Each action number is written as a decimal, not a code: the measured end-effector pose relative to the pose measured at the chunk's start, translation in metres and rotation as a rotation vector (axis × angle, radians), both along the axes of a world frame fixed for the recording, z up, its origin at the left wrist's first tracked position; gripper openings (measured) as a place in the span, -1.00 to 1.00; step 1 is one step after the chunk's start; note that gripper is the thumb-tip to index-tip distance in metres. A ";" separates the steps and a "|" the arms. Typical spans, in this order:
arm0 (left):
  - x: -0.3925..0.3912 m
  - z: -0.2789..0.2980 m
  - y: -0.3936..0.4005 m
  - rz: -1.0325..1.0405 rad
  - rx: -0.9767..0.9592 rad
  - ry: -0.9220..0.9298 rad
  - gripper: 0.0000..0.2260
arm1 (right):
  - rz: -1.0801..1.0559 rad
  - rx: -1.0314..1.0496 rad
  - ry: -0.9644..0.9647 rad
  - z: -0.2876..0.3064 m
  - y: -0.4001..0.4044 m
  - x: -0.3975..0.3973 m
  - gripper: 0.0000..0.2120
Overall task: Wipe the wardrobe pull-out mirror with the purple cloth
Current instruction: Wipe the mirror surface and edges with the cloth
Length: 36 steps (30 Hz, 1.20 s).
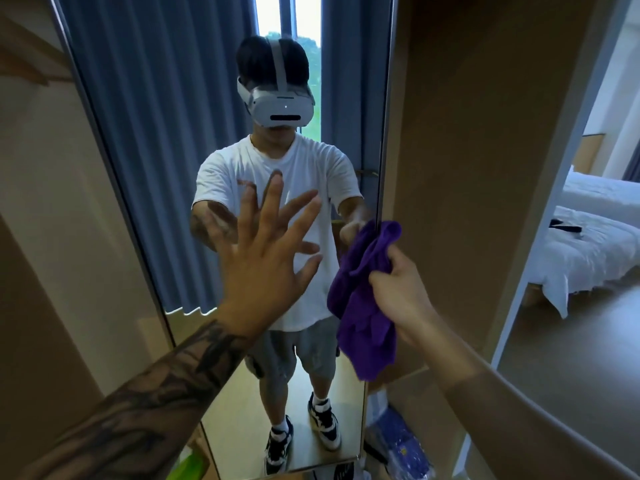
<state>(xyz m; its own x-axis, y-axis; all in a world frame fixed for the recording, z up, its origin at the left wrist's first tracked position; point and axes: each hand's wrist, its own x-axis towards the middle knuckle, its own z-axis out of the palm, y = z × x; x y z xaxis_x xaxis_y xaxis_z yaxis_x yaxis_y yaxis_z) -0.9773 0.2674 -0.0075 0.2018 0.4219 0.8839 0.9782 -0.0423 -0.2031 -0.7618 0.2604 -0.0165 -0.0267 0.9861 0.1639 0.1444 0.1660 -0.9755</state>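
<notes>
Left hand [266, 268] spread flat against the mirror [145, 168]; right hand [398, 289] grips purple cloth [363, 306].

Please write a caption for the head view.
Left hand spread before the mirror; right hand grips purple cloth.

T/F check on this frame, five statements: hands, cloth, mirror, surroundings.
1. The right hand grips the purple cloth. True.
2. The left hand is curled into a fist. False: its fingers are spread and straight, raised in front of the mirror.
3. The cloth lies folded on the floor. False: it hangs bunched from the right hand, near the mirror's right edge.
4. A bed with white bedding shows at the right. True.
5. The mirror reflects red curtains. False: the reflected curtains are blue-grey.
</notes>
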 end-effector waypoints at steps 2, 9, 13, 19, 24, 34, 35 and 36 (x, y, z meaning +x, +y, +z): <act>0.003 0.005 0.005 0.016 -0.023 0.001 -0.27 | -0.004 -0.064 -0.006 0.004 0.003 -0.002 -0.66; 0.001 -0.005 0.019 0.006 -0.012 0.012 -0.22 | -0.037 0.141 0.018 0.043 0.011 0.006 -0.59; 0.003 -0.005 0.020 -0.007 0.022 -0.019 -0.24 | -0.044 -0.110 -0.023 -0.031 0.002 0.004 -0.66; 0.002 -0.008 0.025 -0.017 0.051 -0.020 -0.24 | -0.022 -0.198 -0.058 -0.038 -0.003 0.003 -0.67; 0.002 -0.010 0.026 -0.013 0.042 -0.018 -0.24 | -0.056 0.093 0.032 0.043 0.011 0.003 -0.69; 0.002 -0.014 0.031 -0.002 0.076 -0.012 -0.23 | -0.062 -0.256 -0.009 -0.088 -0.005 -0.002 -0.69; 0.001 -0.015 0.032 0.001 0.080 -0.010 -0.22 | -0.059 -0.297 -0.015 -0.094 -0.006 -0.001 -0.70; 0.001 -0.015 0.033 0.006 0.081 -0.008 -0.22 | -0.060 -0.315 -0.018 -0.093 -0.004 -0.001 -0.70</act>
<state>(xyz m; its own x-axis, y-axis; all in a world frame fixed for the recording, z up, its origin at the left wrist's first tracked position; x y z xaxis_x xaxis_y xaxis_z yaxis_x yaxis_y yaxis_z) -0.9761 0.3007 -0.0224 0.1922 0.3502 0.9168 0.9801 -0.0206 -0.1976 -0.7626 0.2562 -0.1098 0.0332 0.9882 -0.1497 0.1625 -0.1532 -0.9747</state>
